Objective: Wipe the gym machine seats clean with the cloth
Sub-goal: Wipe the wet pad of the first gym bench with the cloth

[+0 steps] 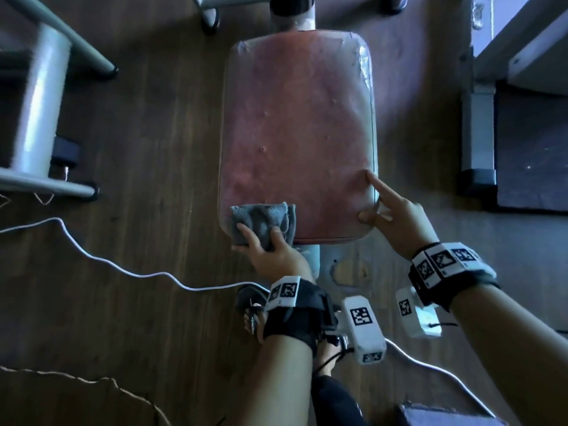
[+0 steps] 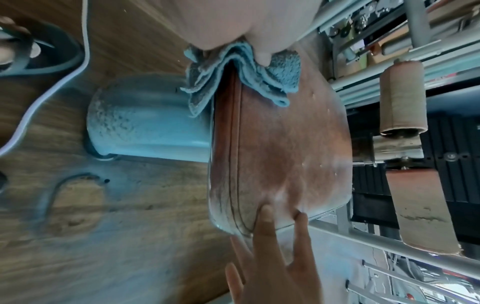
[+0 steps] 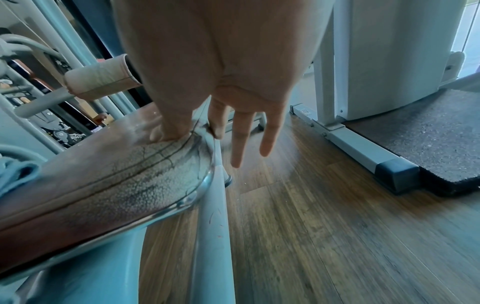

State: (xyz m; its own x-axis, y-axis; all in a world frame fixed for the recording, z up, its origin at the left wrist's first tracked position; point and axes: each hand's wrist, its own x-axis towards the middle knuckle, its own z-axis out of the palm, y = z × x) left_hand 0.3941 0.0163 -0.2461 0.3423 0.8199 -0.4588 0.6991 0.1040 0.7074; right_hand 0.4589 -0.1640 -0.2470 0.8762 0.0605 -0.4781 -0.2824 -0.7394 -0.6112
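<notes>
A worn red-brown seat pad (image 1: 295, 133) fills the middle of the head view. A folded grey-blue cloth (image 1: 261, 218) lies over its near left corner. My left hand (image 1: 261, 238) grips the cloth, thumb on top, and in the left wrist view the cloth (image 2: 259, 67) hangs over the seat's (image 2: 280, 144) front edge. My right hand (image 1: 376, 201) rests on the near right corner with straight fingers, one fingertip on the top. In the right wrist view the thumb presses the seat (image 3: 103, 174) while the other fingers (image 3: 241, 144) hang past the edge.
A grey post (image 2: 145, 127) carries the seat above a wooden floor. A white cable (image 1: 92, 256) runs across the floor at left, near a grey machine frame (image 1: 40, 103). A black mat with a metal rail (image 1: 528, 142) lies at right. Padded rollers (image 2: 401, 98) stand beyond the seat.
</notes>
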